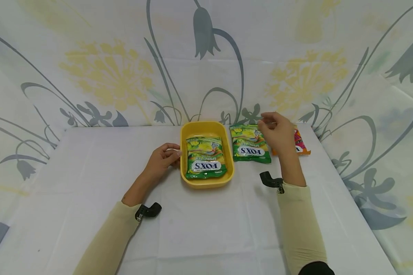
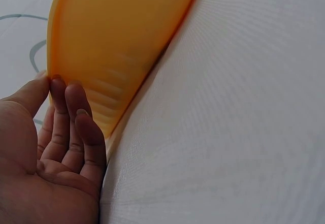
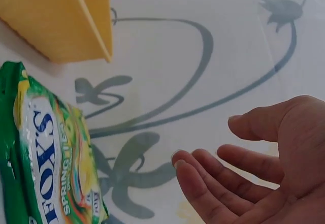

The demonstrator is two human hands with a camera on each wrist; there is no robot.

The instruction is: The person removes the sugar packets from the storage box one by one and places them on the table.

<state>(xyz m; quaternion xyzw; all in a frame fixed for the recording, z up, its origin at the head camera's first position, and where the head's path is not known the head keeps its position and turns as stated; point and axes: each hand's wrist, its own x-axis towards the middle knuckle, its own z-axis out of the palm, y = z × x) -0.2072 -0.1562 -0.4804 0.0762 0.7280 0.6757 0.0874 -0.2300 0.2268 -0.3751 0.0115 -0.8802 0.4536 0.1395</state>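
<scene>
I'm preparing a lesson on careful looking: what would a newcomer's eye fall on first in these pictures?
Probably the bright yellow tray on the white table, with a green FOX'S packet inside and the left hand holding its left edge. Next might come the second green packet, just right of the tray, and the empty right hand, which partly hides an orange packet in the head view.

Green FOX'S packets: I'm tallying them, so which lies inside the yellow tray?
The left shiny green FOX'S packet in the head view, inside the yellow rectangular tray; the other green packet lies outside it, on the white table.
</scene>
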